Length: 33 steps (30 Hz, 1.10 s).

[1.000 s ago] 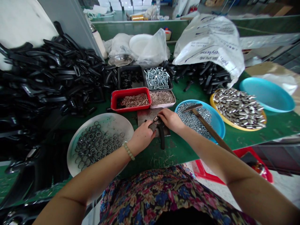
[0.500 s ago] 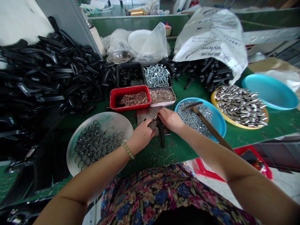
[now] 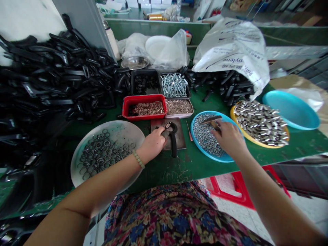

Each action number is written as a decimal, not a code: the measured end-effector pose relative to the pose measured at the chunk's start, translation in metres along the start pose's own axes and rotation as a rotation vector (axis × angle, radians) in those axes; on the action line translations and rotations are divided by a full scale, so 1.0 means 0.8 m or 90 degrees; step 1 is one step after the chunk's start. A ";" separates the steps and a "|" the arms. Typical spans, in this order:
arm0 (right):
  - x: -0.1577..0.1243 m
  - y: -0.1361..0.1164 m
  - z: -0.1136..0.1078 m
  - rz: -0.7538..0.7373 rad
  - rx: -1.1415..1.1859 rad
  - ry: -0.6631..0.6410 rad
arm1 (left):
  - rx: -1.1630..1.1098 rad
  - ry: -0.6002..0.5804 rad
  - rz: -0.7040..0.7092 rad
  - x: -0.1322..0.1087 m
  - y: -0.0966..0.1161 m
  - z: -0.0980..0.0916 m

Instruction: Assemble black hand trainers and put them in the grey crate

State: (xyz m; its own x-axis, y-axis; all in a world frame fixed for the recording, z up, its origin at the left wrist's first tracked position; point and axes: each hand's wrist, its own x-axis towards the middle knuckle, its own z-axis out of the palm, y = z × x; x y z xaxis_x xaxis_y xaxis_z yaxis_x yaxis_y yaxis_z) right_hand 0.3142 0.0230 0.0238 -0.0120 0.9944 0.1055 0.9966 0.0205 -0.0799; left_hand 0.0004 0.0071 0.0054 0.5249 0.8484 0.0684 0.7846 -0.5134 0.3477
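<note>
The left hand [image 3: 152, 146] has a closed grip on a black plastic part [image 3: 173, 143] lying on a steel plate [image 3: 156, 125]. Right of the plate, the right hand [image 3: 228, 138] grips a hammer [image 3: 211, 119] above a blue basin [image 3: 195, 146] of steel nuts [image 3: 205, 136]. A red tray [image 3: 143, 117] sits just beyond the plate.

A green-topped desk [image 3: 194, 171] is carrying a heap of black plastic parts [image 3: 51, 82] at the left, with a white plate of metal rings [image 3: 128, 133] beside it. A dark steel plate [image 3: 180, 136] is lying mid-desk, just below a red tray of brass pins [image 3: 143, 117]; a blue basin of nuts [image 3: 205, 155], a yellow plate of metal sleeves [image 3: 232, 114] and a teal basin [image 3: 290, 109] are sitting to the right.
</note>
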 end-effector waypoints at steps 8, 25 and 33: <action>-0.040 -0.034 -0.009 0.064 0.062 -0.047 | -0.007 0.027 0.009 -0.001 -0.006 0.007; -0.023 -0.142 -0.036 -0.091 0.242 -0.071 | -0.003 0.016 -0.012 -0.001 -0.002 0.000; -0.022 -0.143 -0.041 -0.082 0.230 -0.098 | 0.005 0.027 -0.026 -0.002 0.001 0.008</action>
State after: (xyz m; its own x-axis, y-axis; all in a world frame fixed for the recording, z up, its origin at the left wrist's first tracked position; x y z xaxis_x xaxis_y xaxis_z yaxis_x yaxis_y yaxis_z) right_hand 0.2034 -0.0006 0.0635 -0.1739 0.9847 -0.0100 0.8937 0.1536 -0.4215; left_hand 0.0022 0.0045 -0.0004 0.4777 0.8736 0.0931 0.8082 -0.4785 0.3431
